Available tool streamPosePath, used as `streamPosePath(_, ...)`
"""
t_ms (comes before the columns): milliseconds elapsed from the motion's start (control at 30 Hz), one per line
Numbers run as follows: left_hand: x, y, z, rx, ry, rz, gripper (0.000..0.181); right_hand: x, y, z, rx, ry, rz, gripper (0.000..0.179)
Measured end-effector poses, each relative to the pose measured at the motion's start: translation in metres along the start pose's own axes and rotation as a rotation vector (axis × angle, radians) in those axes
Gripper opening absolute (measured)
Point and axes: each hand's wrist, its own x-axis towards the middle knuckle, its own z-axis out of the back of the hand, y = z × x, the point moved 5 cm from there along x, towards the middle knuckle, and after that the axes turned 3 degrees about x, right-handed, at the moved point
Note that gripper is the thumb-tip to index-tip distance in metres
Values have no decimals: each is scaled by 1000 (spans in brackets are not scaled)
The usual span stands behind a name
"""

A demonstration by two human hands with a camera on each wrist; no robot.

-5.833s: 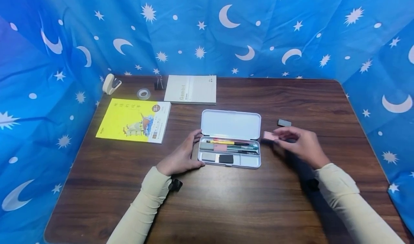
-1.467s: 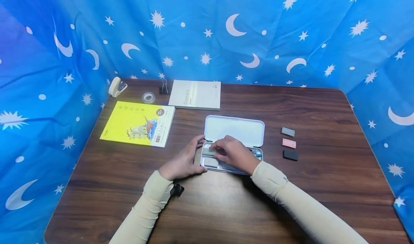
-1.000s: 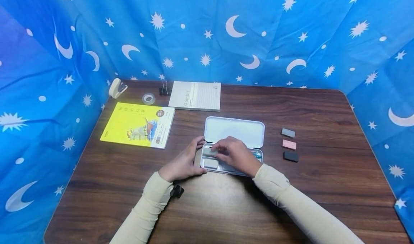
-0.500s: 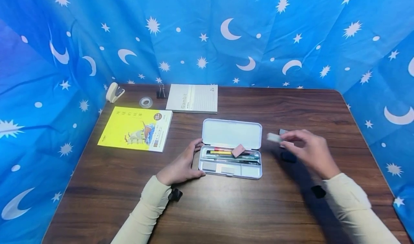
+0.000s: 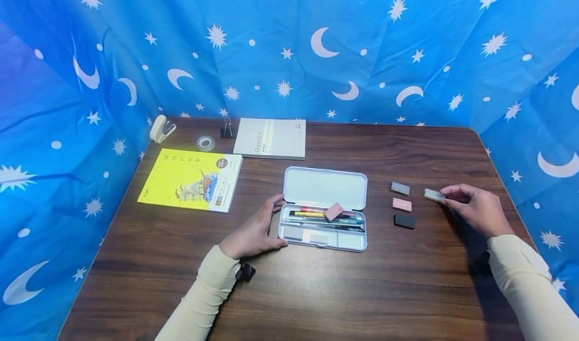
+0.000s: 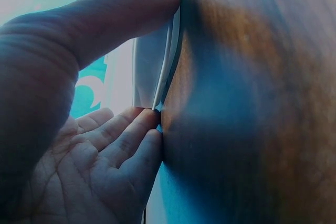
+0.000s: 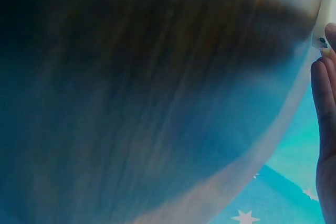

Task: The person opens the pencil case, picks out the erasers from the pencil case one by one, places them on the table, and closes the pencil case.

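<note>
In the head view, my left hand (image 5: 253,230) holds the left end of an open white pencil case (image 5: 352,240), thumb at its front corner and fingers at the back. The left wrist view shows the thumb along the edge of the pencil case (image 6: 149,69) and fingertips against its end. Pens (image 5: 312,214) lie in the long compartment, with a pink eraser (image 5: 333,212) tilted on top. Far right, my right hand (image 5: 481,208) pinches a pale grey eraser (image 5: 433,195) low over the table. That eraser (image 7: 319,39) barely enters the right wrist view.
A grey eraser (image 5: 400,188), a pink eraser (image 5: 402,205) and a black eraser (image 5: 404,221) form a column right of the case. Further left are a yellow book (image 5: 181,180), a notebook (image 5: 271,137), a tape roll (image 5: 205,143), a binder clip (image 5: 227,130) and a stapler (image 5: 161,129).
The right hand has left the case and carried the pale grey eraser rightward past the column. Pink and black erasers have joined the grey one on the table. The left hand stays put.
</note>
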Motion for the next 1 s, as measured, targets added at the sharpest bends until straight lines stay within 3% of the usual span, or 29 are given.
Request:
streamPosePath(267, 0, -1, 0, -3, 0, 1, 113, 6, 1, -3, 2, 44, -24, 21)
streamPosePath(400, 0, -1, 0, -3, 5, 16, 113, 4, 16, -2, 11, 6, 0, 25)
streamPosePath(533, 0, -1, 0, -1, 4, 15, 113, -1, 59, -10, 48, -76, 155, 25)
streamPosePath(633, -1, 0, 0, 5, 1, 9, 113, -4, 102, -29, 74, -68, 315, 27)
streamPosePath(833, 0, 3, -1, 24, 5, -3, 113, -9, 174, -75, 138, 108, 561, 36)
streamPosePath(1000, 1, 3, -1, 28, 5, -17, 112, -7, 203, -101, 149, 270, 612, 35)
